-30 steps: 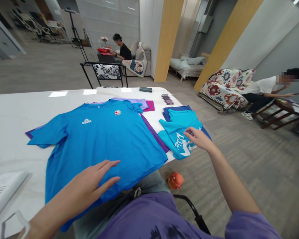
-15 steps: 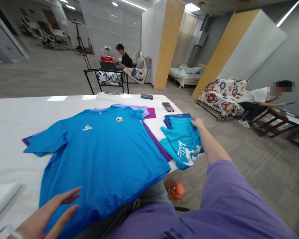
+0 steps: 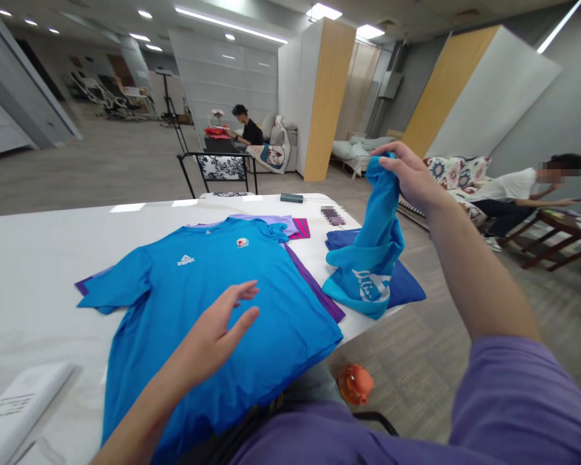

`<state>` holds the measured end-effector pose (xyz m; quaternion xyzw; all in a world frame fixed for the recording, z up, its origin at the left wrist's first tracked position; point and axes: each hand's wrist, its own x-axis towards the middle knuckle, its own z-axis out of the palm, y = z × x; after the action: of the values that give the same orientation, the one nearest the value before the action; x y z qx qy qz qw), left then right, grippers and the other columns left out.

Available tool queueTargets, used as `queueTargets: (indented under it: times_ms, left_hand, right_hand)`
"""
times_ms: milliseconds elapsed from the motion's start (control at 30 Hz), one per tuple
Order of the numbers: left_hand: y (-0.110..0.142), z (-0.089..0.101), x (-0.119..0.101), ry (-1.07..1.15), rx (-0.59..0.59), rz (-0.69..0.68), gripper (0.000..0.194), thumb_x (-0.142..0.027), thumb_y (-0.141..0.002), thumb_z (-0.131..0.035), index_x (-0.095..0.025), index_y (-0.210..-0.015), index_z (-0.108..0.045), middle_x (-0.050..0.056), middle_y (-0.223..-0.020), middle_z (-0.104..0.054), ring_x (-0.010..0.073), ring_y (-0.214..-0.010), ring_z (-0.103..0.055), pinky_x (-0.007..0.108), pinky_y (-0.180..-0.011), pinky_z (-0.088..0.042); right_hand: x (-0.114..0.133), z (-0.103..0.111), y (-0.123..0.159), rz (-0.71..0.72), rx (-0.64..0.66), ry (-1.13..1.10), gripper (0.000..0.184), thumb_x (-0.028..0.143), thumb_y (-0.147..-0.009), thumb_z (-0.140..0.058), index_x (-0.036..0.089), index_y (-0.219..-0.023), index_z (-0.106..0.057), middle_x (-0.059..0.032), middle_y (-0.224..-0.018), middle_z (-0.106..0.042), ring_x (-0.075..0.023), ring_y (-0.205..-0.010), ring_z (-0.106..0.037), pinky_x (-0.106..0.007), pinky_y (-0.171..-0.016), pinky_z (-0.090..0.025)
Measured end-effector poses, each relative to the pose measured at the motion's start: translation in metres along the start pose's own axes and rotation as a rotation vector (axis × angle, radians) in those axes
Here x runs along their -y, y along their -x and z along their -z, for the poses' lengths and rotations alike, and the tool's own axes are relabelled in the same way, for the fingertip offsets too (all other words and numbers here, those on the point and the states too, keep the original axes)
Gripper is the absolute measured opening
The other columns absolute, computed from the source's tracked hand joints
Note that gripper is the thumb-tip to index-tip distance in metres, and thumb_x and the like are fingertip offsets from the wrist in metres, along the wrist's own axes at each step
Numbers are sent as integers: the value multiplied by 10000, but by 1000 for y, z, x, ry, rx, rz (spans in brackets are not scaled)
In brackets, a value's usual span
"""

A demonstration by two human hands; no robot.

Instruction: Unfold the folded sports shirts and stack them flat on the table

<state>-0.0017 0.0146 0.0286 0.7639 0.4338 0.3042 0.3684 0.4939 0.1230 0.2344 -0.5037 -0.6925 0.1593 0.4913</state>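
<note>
A bright blue T-shirt (image 3: 213, 290) lies spread flat on the white table (image 3: 39, 258), on top of purple garments (image 3: 314, 284). My left hand (image 3: 217, 329) hovers open over the shirt's lower part, fingers stretched out. My right hand (image 3: 407, 174) is raised at the table's right end and grips the top of a teal shirt with white lettering (image 3: 372, 252). That shirt hangs down, its lower end resting on a folded dark blue garment (image 3: 407, 284).
A dark case (image 3: 291, 197) and a small blurred object (image 3: 332, 215) lie at the table's far edge. A white booklet (image 3: 19, 407) sits bottom left. An orange bottle (image 3: 355, 383) stands on the floor. A black chair (image 3: 217, 169) stands behind the table. Two people sit far off.
My right hand took hold of the teal shirt and lifted it off the folded pile. My left hand drew back, then came forward over the blue shirt again.
</note>
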Motion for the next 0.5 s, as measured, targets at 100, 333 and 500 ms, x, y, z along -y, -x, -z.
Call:
queueTargets:
  times_ms: [100, 333, 500]
  left_hand:
    - [-64, -1, -48, 201, -77, -13, 720, -776, -1115, -538, -284, -1636, -605, 145, -1707, -632, 356, -1577, -618, 526, -1303, -520]
    - [-166, 16, -124, 622, -57, -102, 894, -866, -926, -783, -262, -1574, -661, 173, -1655, -682, 403, -1547, -642, 512, -1259, -543]
    - [-167, 63, -138, 681, -53, -112, 742, -649, -834, -960, -251, -1416, -728, 134, -1421, -815, 372, -1330, -768, 481, -1080, -636]
  right_hand:
    - [89, -35, -13, 284, 115, -72, 243, 333, -1115, -759, 205, -1318, -721, 11, -1029, -640, -98, -814, -581, -201, -793, -552]
    - [209, -81, -72, 377, 308, -193, 368, 13, -1119, -468, 165, -1369, -690, 55, -863, -473, -81, -735, -515, -237, -850, -536]
    - [226, -66, -107, 311, 217, -311, 426, -74, -1035, -455, 140, -1278, -732, 28, -863, -588, -109, -770, -550, -280, -841, -588]
